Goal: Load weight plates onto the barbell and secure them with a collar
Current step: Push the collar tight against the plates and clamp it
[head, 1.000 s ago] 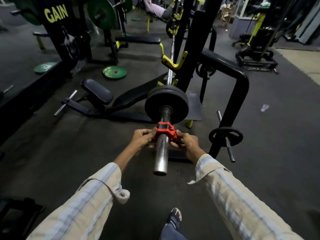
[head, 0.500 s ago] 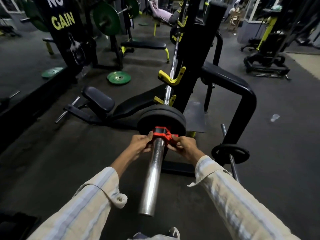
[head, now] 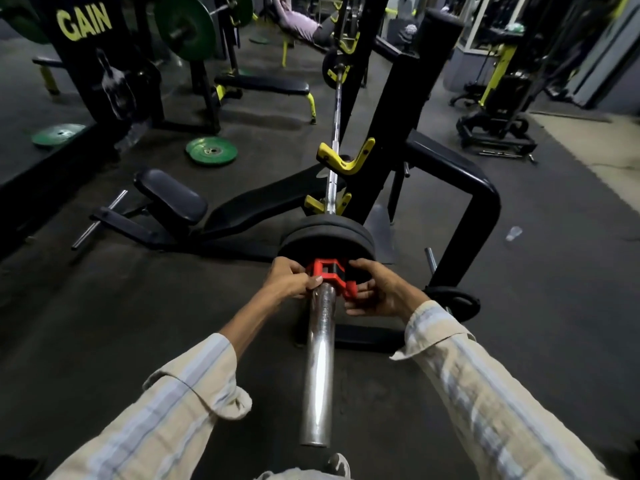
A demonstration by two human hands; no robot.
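Nearest the camera, the barbell sleeve (head: 320, 358) runs away to both hands: left hand (head: 288, 279) and right hand (head: 375, 292) pinch the red collar (head: 329, 271), touching the black plates (head: 327, 237) beyond. Locking step; next, likely closing its lever.

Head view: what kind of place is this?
A gym, almost certainly a weight room. A barbell loaded with black plates sits on a rack with yellow hooks, there are padded benches, and green plates lie on the rubber floor.
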